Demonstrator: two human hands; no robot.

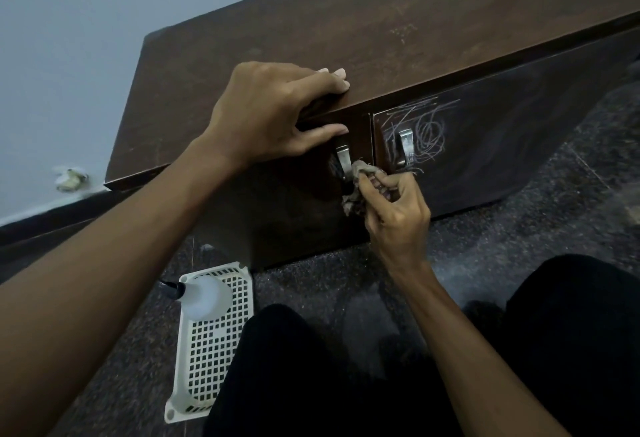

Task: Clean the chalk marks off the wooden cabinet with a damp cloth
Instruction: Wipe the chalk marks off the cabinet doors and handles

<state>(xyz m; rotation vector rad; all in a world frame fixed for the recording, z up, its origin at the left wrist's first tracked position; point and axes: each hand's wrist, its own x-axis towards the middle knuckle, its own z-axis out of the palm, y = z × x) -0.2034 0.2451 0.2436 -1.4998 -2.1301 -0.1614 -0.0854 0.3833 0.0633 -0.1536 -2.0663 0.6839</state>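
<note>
A dark brown wooden cabinet (381, 21) stands low against the wall. White chalk scribbles (427, 131) cover the upper left of its right door, around a metal handle (406, 145). My left hand (273, 114) grips the cabinet's top front edge, fingers on top and thumb on the left door. My right hand (398, 208) holds a bunched grey-brown cloth (360, 177) pressed against the left door beside its metal handle (343, 157). The left door looks dark and wet near the cloth.
A white perforated plastic basket (211, 360) sits on the dark speckled floor at lower left, with a translucent spray bottle (204, 294) in it. My knees in black trousers (571, 332) fill the bottom. A pale blue wall (62, 55) is at the left.
</note>
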